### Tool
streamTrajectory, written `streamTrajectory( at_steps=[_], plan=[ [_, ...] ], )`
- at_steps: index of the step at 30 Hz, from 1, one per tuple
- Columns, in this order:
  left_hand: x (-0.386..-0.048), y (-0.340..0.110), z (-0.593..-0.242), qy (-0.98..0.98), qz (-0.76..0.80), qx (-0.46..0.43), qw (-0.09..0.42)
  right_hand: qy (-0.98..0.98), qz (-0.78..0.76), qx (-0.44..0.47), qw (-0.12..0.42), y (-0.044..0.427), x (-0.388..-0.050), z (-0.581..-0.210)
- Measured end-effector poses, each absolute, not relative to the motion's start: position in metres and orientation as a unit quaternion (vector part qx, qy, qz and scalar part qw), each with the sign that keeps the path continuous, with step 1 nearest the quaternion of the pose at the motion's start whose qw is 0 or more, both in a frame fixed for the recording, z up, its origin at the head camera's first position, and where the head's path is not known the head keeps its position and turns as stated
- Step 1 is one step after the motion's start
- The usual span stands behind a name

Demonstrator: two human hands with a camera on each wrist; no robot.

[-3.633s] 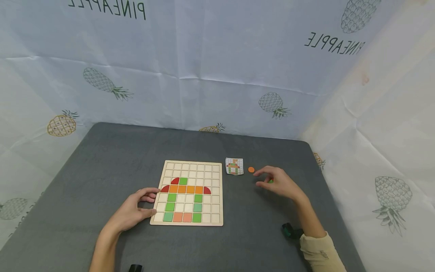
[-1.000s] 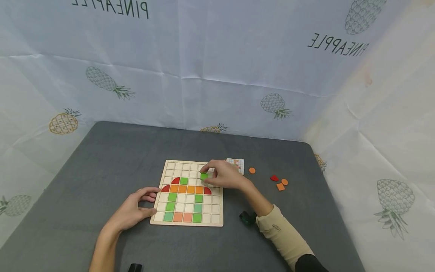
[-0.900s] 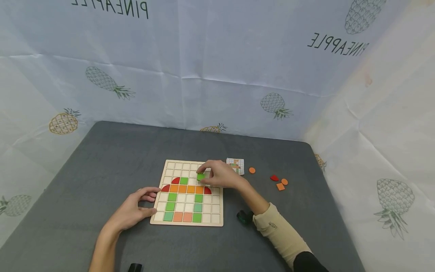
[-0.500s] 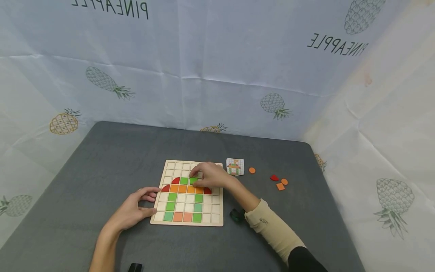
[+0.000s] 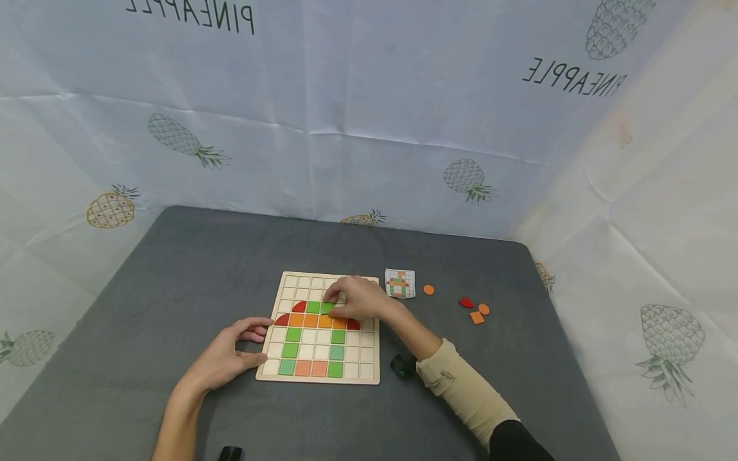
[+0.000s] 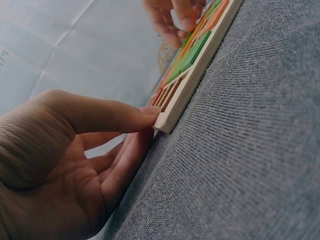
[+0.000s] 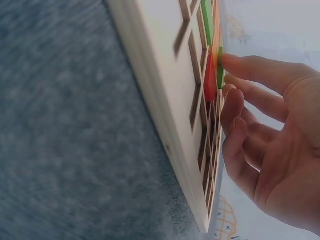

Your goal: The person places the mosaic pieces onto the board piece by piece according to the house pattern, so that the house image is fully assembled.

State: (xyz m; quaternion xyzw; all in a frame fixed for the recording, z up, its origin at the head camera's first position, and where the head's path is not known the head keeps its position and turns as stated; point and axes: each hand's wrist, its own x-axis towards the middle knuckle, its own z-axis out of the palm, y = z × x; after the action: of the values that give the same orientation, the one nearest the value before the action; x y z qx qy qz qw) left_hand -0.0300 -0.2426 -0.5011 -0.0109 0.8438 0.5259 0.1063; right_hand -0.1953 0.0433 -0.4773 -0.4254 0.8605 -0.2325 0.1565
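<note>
A wooden grid board (image 5: 367,374) lies flat on the table, with red, orange, green and pink tiles set in its cells. My right hand (image 5: 360,298) pinches a green square tile (image 5: 326,308) between thumb and index finger, at the cell to the right of another green tile (image 5: 313,307). In the right wrist view that tile (image 7: 220,70) lies close to the grid, and the other fingers are bent clear of it. My left hand (image 5: 221,358) touches the board's left edge. Its thumb (image 6: 120,115) rests straight on the board's near corner in the left wrist view.
A small printed pattern card (image 5: 400,283) lies right of the board. Beyond it are an orange disc (image 5: 429,290), a red tile (image 5: 466,302), another orange disc (image 5: 483,310) and an orange square (image 5: 476,317). Dark objects sit by the right wrist (image 5: 401,366) and the front edge (image 5: 230,453).
My right hand has come from the loose tiles to the board with the green tile, shifted left over the grid and lowered it beside the other green one. My left hand has stayed put.
</note>
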Motion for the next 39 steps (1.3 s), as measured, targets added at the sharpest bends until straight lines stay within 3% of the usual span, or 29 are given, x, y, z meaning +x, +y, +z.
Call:
streamTrajectory(
  at_steps=[17,39],
  plan=[
    [-0.029,-0.243,-0.502,0.840,0.532,-0.007,0.106,0.861,-0.276,-0.396,0.163,0.066,-0.195,-0.467],
    [-0.030,-0.243,-0.500,0.843,0.526,-0.011,0.112,0.903,-0.326,-0.252,0.120,0.212,-0.195,-0.445]
  ],
)
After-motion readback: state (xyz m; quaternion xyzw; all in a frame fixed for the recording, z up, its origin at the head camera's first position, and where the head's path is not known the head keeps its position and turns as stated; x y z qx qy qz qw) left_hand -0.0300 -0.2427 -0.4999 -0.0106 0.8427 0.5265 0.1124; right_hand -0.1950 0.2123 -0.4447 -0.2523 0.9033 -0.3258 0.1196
